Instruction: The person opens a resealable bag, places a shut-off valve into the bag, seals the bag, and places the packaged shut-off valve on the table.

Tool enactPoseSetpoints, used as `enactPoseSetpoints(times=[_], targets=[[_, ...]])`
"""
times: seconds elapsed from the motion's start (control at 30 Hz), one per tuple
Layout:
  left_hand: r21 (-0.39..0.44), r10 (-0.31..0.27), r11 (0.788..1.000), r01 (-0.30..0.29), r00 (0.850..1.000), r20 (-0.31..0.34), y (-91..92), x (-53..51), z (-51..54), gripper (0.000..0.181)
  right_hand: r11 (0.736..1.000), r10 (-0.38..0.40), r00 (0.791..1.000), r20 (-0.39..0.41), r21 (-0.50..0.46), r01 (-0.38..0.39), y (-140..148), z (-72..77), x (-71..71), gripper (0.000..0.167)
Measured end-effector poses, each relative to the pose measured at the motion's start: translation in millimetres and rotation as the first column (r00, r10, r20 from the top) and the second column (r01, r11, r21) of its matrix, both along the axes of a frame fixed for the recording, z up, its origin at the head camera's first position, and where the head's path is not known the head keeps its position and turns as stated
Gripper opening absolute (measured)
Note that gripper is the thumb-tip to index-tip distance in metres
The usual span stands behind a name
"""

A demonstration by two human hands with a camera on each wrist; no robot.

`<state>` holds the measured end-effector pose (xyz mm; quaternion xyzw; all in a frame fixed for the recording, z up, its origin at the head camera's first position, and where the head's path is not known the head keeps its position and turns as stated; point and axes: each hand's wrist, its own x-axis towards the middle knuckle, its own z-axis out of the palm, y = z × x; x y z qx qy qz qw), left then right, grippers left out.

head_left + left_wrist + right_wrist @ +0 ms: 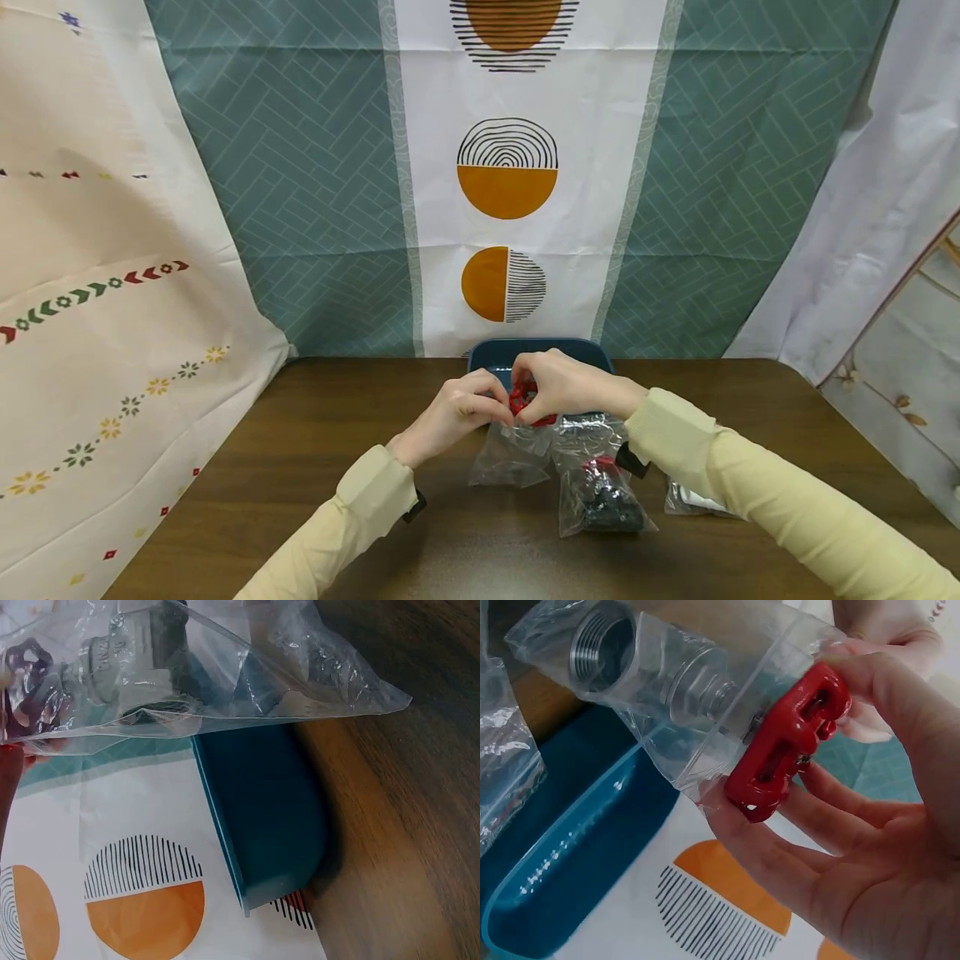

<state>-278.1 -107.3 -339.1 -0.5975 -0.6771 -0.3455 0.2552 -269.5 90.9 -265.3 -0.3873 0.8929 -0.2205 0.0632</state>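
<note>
A metal valve (697,686) with a red handwheel (776,746) lies partly inside a clear plastic bag (504,462). In the right wrist view the handwheel shows at the bag's mouth, the threaded metal body behind the plastic. My right hand (566,387) grips the handwheel between thumb and fingers. My left hand (467,408) pinches the bag near its mouth, close beside the wheel; its fingertips are partly hidden in the right wrist view. The left wrist view has the grey valve body seen through the bag, held above the table.
A dark blue tray (487,353) stands behind my hands at the table's back edge. Another clear bag (606,504) with a red and black item lies below my right wrist. Farther right, partly under the sleeve, is a bag with something white (701,498).
</note>
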Motion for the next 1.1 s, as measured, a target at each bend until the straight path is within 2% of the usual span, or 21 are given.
enactPoseSetpoints(times=[0.17,0.3,0.53,0.67,0.8,0.97,1.1], targets=[[0.002,-0.008,1.000,0.008,1.000,0.021,1.0,1.3,-1.3,0.017,1.000,-0.022,0.999,0.027,-0.004,0.022,-1.6,-5.6,1.0,0.039],[0.007,-0.009,1.000,0.009,0.999,0.048,1.7,1.5,-4.2,0.018,1.000,-0.008,0.998,0.056,-0.003,0.008,-2.6,-14.3,-0.5,0.040],[-0.004,-0.004,1.000,0.005,0.995,0.101,3.5,0.6,-18.8,0.017,1.000,0.011,0.996,0.084,0.006,-0.012,-3.5,-37.3,-6.4,0.040],[-0.019,0.011,1.000,-0.009,0.995,0.100,2.9,0.7,-24.6,0.015,1.000,0.005,0.996,0.085,0.006,-0.006,-4.8,-48.8,-7.4,0.038],[-0.018,0.017,1.000,-0.016,0.996,0.089,2.4,-0.3,-26.3,0.014,1.000,0.016,0.997,0.072,-0.004,-0.016,-3.2,-53.6,-8.0,0.032],[-0.018,0.015,1.000,-0.013,0.995,0.096,2.5,-0.9,-25.4,0.013,0.996,0.037,0.983,0.178,-0.088,-0.022,7.5,-52.8,-8.6,0.021],[-0.022,0.026,0.999,-0.025,0.997,0.076,2.6,-1.5,-25.1,0.015,0.985,0.022,0.965,0.262,-0.170,0.024,17.6,-54.0,-10.1,0.016]])
